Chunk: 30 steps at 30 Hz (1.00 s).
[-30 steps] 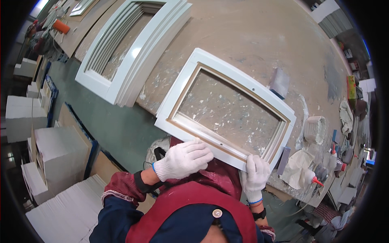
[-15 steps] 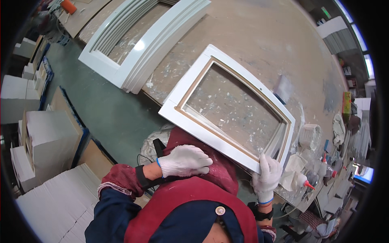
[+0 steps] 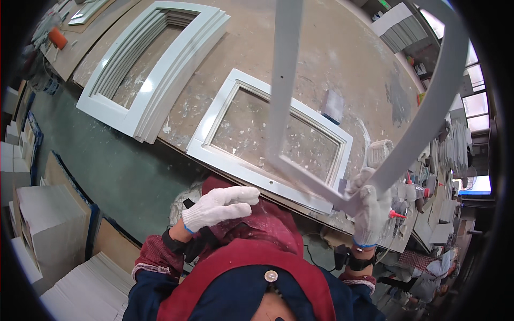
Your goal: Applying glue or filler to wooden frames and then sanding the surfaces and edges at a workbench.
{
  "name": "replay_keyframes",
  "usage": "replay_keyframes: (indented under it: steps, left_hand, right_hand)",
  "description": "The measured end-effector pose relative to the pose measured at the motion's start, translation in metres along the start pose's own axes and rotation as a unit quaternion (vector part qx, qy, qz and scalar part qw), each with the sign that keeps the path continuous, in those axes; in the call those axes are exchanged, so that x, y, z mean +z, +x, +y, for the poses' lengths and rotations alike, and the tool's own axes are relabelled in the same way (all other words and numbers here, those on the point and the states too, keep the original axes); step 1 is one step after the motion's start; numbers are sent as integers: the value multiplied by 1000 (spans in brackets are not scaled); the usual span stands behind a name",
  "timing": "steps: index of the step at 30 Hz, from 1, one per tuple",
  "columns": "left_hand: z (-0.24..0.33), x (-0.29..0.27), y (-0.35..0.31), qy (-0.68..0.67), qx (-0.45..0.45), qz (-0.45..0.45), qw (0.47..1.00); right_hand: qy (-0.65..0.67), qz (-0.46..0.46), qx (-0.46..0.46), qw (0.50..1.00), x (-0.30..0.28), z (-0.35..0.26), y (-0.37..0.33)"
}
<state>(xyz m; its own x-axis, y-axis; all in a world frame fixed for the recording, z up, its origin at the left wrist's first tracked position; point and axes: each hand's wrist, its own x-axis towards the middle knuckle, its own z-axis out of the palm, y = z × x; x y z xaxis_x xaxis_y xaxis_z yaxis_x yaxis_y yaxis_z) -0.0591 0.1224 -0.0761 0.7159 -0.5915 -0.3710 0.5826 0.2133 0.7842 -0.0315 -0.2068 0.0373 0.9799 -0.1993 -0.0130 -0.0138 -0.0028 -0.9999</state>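
Note:
A white door-like frame with an open middle [image 3: 428,125] stands raised and tilted above the bench, blurred by motion. My gloved right hand [image 3: 369,208] is closed round its near corner. Beneath it, a second white frame [image 3: 235,164] lies flat by the bench edge, with a grooved inner rim and a small hole in its near rail. In front of my red apron hovers my gloved left hand [image 3: 220,208], its fingers stretched out and touching no frame. Farther left on the bench sits a stack of similar white frames [image 3: 160,83].
A grey block [image 3: 333,104] lies beyond the flat frame. To the right are a clear plastic tub [image 3: 379,152] and a bottle with a red tip [image 3: 395,214]. Stacked white boards [image 3: 53,214] stand at the left, and an orange cylinder [image 3: 57,37] at far left.
My right hand has lifted the upper frame by its near corner and swung it up to the right. The lower frame beneath now shows. My left hand stays open.

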Motion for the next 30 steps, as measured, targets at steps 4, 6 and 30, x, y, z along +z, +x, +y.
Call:
replay_keyframes:
  steps: [4,6,30]
  left_hand:
    - [-4,-7,-7,-3,-13,22,1000]
    - [-12,-8,-8,-26,-1,40,999]
    - [-65,-11,-5,-140,3,167,976]
  right_hand:
    - [231,-78,96,965,30,55,-11]
    - [292,-73,189,935,45,77,-20]
    - [-95,-198,391,893,-15,114,-54]
